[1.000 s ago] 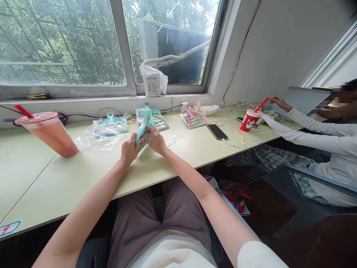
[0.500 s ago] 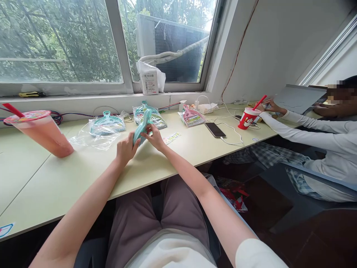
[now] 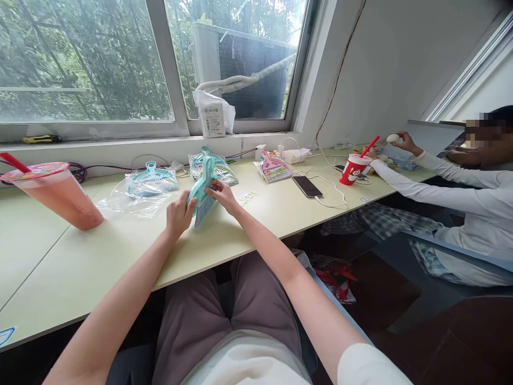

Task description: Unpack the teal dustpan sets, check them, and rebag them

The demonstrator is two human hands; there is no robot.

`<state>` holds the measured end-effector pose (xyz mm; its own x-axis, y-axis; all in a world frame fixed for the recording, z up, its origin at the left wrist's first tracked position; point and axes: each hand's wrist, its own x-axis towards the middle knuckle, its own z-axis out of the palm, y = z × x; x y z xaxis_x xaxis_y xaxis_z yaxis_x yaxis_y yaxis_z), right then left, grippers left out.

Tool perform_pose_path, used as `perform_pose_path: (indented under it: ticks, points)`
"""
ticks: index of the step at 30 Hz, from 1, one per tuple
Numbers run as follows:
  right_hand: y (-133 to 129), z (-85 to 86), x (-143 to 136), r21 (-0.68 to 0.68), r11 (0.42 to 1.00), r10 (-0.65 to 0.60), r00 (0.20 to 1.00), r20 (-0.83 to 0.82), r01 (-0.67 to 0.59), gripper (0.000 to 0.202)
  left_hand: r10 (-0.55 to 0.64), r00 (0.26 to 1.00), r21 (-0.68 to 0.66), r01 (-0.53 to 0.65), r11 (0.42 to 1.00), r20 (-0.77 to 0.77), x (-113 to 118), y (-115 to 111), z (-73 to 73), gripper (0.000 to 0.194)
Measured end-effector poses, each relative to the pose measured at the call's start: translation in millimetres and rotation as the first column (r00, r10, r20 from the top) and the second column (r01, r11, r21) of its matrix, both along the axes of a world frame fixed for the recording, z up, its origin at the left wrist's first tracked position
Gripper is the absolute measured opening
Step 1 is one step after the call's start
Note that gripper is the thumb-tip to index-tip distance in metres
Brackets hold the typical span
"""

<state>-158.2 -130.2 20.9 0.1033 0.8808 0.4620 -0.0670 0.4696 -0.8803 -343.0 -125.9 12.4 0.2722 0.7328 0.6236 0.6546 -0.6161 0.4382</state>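
A teal hand brush [image 3: 204, 195] with grey bristles is held upright, tilted, above the pale table [image 3: 132, 251]. My left hand [image 3: 180, 215] grips its left edge, thumb across the near side. The fingers of my right hand [image 3: 223, 195] pinch it on the right, just below the handle. Whether a dustpan is joined to the brush I cannot tell. Behind lie a teal dustpan set in clear plastic [image 3: 151, 181], a second teal set [image 3: 208, 163] and a pink set [image 3: 273, 168]. A printed card [image 3: 248, 198] lies right of my right hand.
A tilted cup of pink drink [image 3: 60, 198] stands at the left. To the right are a phone [image 3: 306, 186] on a white cable and a red cup [image 3: 354, 169]. Further right, a person in white sleeves [image 3: 420, 187] holds a white round object [image 3: 393, 138].
The brush has turned in my hands, so its bristles now show more toward me. The other person's hand has risen with a white round object.
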Motion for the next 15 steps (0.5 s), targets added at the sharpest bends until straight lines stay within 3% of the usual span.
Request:
perform_pose_path:
  ticks: [4,6,9,12,13,15]
  points:
    - [-3.8,6.6,4.3,-0.04,0.996,0.075,0.994,-0.086,-0.078,0.061,0.13,0.969,0.027,-0.139,0.99,0.21,-6.3,12.4,4.7,0.061]
    - [-4.0,9.9,9.2,-0.018,1.0,0.022,0.995,-0.102,-0.024,0.062,0.189,0.934,0.015,-0.204,0.979,0.303,-13.0,20.7,9.3,0.054]
    - [-4.1,14.7,20.9,-0.004,0.979,-0.206,0.977,-0.05,0.206,0.058,0.285,0.882,-0.101,-0.267,0.958,0.376,-25.6,37.2,14.0,0.044]
    - [-7.6,19.3,34.4,-0.037,0.872,-0.476,0.863,0.171,0.488,0.054,0.358,0.875,-0.371,-0.23,0.9,0.326,-38.8,58.7,10.5,0.042]
    - [-9.4,20.5,37.9,-0.057,0.83,-0.521,0.807,0.279,0.555,0.053,0.328,0.901,-0.439,-0.182,0.88,0.285,-43.1,65.8,7.5,0.041]
    - [-13.0,22.1,42.1,-0.103,0.761,-0.515,0.693,0.505,0.641,0.05,0.191,0.957,-0.434,-0.081,0.897,0.216,-50.8,76.7,0.9,0.041]
